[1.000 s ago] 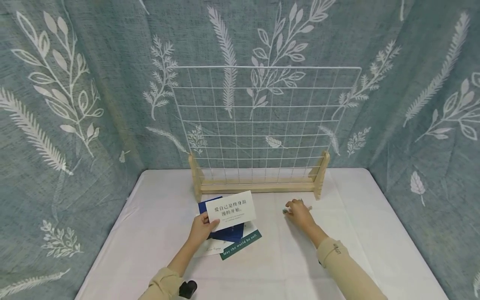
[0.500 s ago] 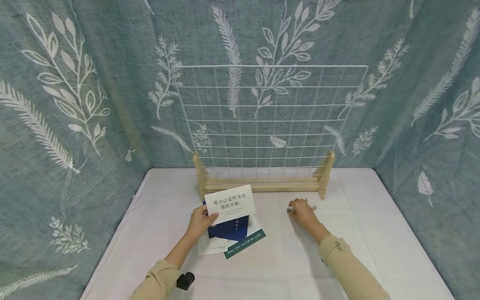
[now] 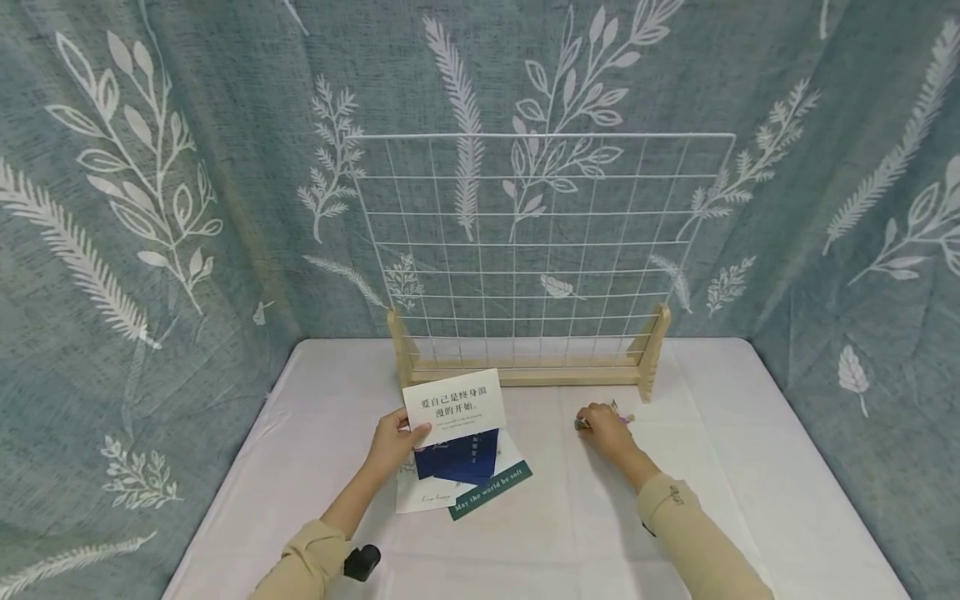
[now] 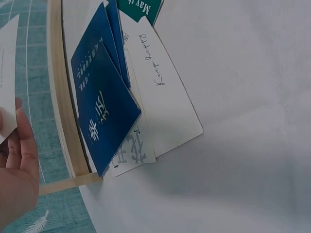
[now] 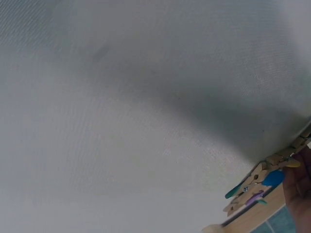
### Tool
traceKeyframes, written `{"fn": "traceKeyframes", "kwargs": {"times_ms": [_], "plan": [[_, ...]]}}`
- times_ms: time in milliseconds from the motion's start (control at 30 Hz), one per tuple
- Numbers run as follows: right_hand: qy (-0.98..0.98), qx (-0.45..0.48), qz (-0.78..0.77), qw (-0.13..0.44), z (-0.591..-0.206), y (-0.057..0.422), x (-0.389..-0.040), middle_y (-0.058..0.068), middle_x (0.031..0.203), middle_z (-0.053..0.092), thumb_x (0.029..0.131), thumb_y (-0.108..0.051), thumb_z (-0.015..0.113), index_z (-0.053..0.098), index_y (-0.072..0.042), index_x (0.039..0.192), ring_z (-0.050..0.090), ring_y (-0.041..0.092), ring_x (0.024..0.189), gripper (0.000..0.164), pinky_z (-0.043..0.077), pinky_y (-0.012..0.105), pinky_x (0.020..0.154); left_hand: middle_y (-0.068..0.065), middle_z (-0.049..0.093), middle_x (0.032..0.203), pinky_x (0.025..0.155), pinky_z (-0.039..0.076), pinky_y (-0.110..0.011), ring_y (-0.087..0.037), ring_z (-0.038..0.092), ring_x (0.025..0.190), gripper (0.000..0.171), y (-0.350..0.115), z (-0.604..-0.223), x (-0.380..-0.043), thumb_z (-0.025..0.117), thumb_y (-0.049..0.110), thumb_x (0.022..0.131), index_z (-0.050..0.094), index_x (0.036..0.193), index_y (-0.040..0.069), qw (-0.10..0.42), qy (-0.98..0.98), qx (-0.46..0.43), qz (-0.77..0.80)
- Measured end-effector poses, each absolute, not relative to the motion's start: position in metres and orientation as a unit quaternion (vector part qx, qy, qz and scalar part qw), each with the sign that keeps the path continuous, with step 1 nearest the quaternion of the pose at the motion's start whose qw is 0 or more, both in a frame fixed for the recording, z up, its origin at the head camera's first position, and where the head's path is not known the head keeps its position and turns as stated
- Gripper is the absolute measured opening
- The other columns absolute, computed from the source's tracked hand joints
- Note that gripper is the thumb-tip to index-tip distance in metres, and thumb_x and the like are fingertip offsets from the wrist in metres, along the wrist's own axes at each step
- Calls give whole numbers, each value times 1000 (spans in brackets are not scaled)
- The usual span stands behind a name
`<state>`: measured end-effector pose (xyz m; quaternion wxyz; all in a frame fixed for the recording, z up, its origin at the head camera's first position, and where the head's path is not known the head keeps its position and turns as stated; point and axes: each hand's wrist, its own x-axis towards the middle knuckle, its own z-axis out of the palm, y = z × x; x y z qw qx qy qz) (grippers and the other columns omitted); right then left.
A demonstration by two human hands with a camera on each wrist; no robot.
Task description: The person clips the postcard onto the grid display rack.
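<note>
My left hand (image 3: 392, 450) pinches a white card (image 3: 455, 403) printed with dark Chinese text, thumb on its front at the lower left corner. It is raised over a loose spread of cards: dark blue cards (image 3: 468, 457), a white "Keep happy" card (image 4: 167, 104) and a green "May the world be soft" card (image 3: 491, 490). To the right, my right hand (image 3: 606, 429) has curled fingers at a group of small wooden clothespins (image 5: 248, 187) with coloured ends. In the right wrist view its fingertips grip a clothespin with a yellow end (image 5: 292, 163); the rest of the hand is cut off.
Behind the cards stands a white wire grid (image 3: 540, 244) in a pale wooden base (image 3: 525, 377). White cloth covers the table (image 3: 585, 533). Patterned teal curtains (image 3: 247, 167) enclose the back and sides. A black device (image 3: 362, 563) sits by the left wrist.
My left hand has drawn the white card slightly up and off the pile, uncovering more of the blue cards. My right hand stays at the clothespins, its fingers shifting slightly.
</note>
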<state>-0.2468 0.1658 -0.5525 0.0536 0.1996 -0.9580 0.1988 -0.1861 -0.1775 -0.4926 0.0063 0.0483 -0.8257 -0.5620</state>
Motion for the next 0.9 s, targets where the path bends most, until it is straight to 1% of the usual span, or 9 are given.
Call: {"fn": "traceKeyframes", "kwargs": {"times_ms": [233,467,633,767,900], "plan": [[-958,211,177,77,-558,164,-250,11,78,64,71,0,75,69,2,83,62,24,74,14,55,32,70,-33,63,106,63,58,-26,-38,69,86,30,-180,-490,-189,59,-5,87,56,115,-14,8,-821,33,-569],[-957,232,140,102,-566,164,-252,11,77,65,71,-1,75,68,1,80,61,23,71,12,55,30,68,-33,63,106,64,59,-27,-38,69,85,30,-180,-487,-187,58,-6,87,55,116,-15,10,-815,35,-579],[-954,248,116,124,-570,166,-252,10,74,64,71,-2,76,67,0,77,60,23,67,11,54,32,64,-34,62,107,64,58,-26,-39,69,86,31,-179,-486,-187,58,-7,87,54,116,-16,12,-813,36,-581],[-954,243,129,116,-569,165,-251,11,75,64,72,-2,75,67,0,79,60,24,69,11,55,33,66,-34,62,106,63,58,-26,-38,69,85,30,-180,-487,-187,58,-7,87,54,115,-16,13,-814,43,-579],[-954,229,163,108,-564,162,-250,11,77,65,73,-1,74,67,1,83,62,23,71,12,55,31,68,-34,62,106,64,59,-30,-38,69,85,30,-182,-488,-187,58,-7,87,54,115,-17,11,-817,46,-575]]}}
